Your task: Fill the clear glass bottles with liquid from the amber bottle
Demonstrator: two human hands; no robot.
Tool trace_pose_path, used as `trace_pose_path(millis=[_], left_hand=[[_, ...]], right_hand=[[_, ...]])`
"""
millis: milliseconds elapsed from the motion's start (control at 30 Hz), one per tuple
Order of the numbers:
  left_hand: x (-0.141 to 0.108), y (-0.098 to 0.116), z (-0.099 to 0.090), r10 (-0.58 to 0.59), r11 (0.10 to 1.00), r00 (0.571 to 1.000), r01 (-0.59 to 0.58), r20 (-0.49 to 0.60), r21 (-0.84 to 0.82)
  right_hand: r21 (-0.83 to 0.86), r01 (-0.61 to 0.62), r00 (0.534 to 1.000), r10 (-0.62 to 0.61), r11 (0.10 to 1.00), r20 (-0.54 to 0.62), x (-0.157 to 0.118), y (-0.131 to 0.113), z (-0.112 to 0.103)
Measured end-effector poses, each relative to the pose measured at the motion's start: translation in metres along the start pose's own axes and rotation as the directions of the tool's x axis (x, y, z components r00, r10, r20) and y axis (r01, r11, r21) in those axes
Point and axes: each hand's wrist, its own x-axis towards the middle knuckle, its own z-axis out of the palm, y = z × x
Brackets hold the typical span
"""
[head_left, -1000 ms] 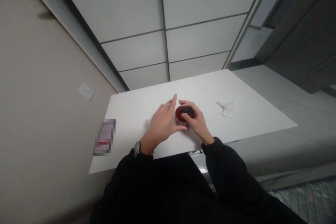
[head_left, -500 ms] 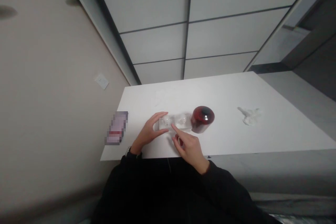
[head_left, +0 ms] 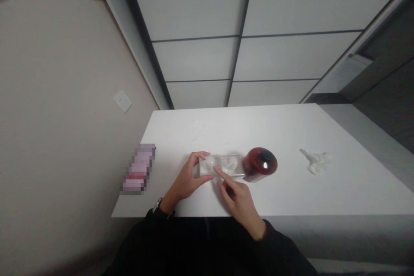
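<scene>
A clear plastic rectangular box (head_left: 224, 162) with a divider and whitish rounded shapes inside lies near the front edge of the white flat tabletop (head_left: 284, 198), its left end gripped between the thumb and fingers of the left hand (head_left: 187, 179). The right hand (head_left: 242, 200) points its index finger at the box's left compartment, touching or just above it, I cannot tell which, and whether its curled fingers hold anything is hidden. Just beside the box's right end stands a dark-red rounded bottle with a black cap (head_left: 260, 166), with a crumpled white tissue (head_left: 318, 164) well apart farther right and a blurred pinkish-purple oblong item (head_left: 139, 166) by the table's left edge.
</scene>
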Motion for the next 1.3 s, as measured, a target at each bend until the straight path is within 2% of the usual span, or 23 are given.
trace_pose_path(millis=[133, 267, 433, 600, 733, 867, 933, 1000, 1133, 1300], left_hand=[[0.0, 0.002, -0.001, -0.005, 1.0, 0.999, 0.004, 0.053, 0.026], [-0.002, 0.0, -0.001, -0.058, 0.998, 0.998, 0.058, 0.012, -0.035], [-0.003, 0.002, -0.004, -0.063, 0.997, 0.995, 0.059, 0.078, 0.057], [-0.004, 0.007, -0.003, -0.089, 0.996, 0.995, 0.089, 0.05, -0.01], [-0.004, 0.012, -0.002, -0.096, 0.995, 0.991, 0.094, 0.096, 0.025], [-0.003, 0.015, -0.001, -0.112, 0.994, 0.992, 0.113, 0.05, -0.01], [-0.003, 0.015, -0.001, -0.122, 0.993, 0.99, 0.122, 0.071, 0.002], [-0.004, 0.014, 0.0, -0.118, 0.993, 0.99, 0.117, 0.078, 0.021], [-0.006, 0.011, 0.002, -0.108, 0.994, 0.994, 0.108, 0.012, 0.001], [-0.009, 0.011, -0.002, -0.002, 1.0, 0.999, 0.003, 0.033, -0.007]], right_hand=[[0.026, 0.015, 1.0, -0.014, 1.0, -0.01, 0.0, 0.0, 0.0], [0.036, 0.023, 1.0, -0.023, 0.999, -0.001, -0.001, -0.002, -0.001], [0.115, 0.038, 0.996, -0.047, 0.993, 0.079, 0.0, -0.007, -0.005], [0.122, 0.028, 0.992, -0.043, 0.992, 0.117, 0.002, -0.008, -0.007], [0.128, 0.017, 0.992, -0.033, 0.992, 0.122, 0.002, -0.007, -0.007], [0.147, 0.007, 0.99, -0.027, 0.989, 0.135, 0.002, -0.008, -0.01], [0.161, 0.002, 0.991, -0.024, 0.987, 0.135, 0.003, -0.008, -0.011], [0.165, -0.001, 0.991, -0.022, 0.986, 0.134, 0.003, -0.009, -0.012], [0.162, 0.001, 0.992, -0.021, 0.987, 0.127, 0.004, -0.009, -0.012], [0.174, -0.01, 0.991, -0.013, 0.985, 0.134, 0.006, -0.008, -0.011]])
